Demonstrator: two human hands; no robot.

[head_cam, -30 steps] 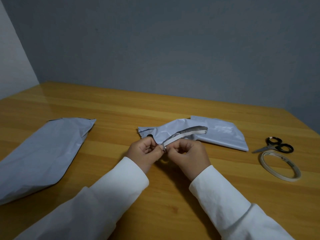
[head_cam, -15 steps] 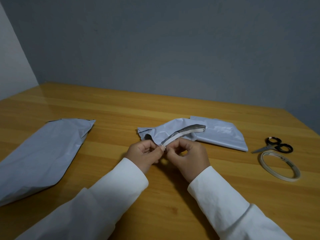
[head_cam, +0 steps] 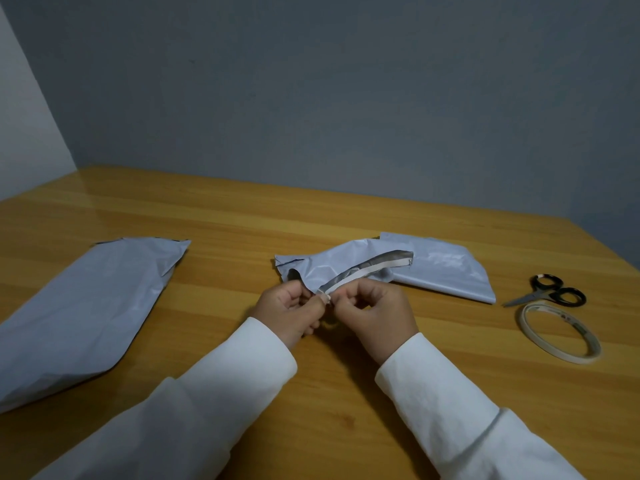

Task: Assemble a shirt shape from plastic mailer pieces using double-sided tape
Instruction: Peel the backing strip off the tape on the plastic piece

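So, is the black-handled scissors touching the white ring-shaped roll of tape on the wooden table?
Apart. In the head view, a strip of bare wooden table shows between the black-handled scissors and the white tape roll lying nearer the person.

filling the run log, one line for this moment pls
step: peel tape liner | left hand: pinches strip end | right hand: pinches same end | roll, scissors: idle on table

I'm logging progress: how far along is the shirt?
Done: a white tape strip lies along the edge of the small mailer piece. In hand: left hand and right hand pinch that strip's near end. Left: the large mailer piece lies apart, unjoined; tape roll and scissors sit aside.
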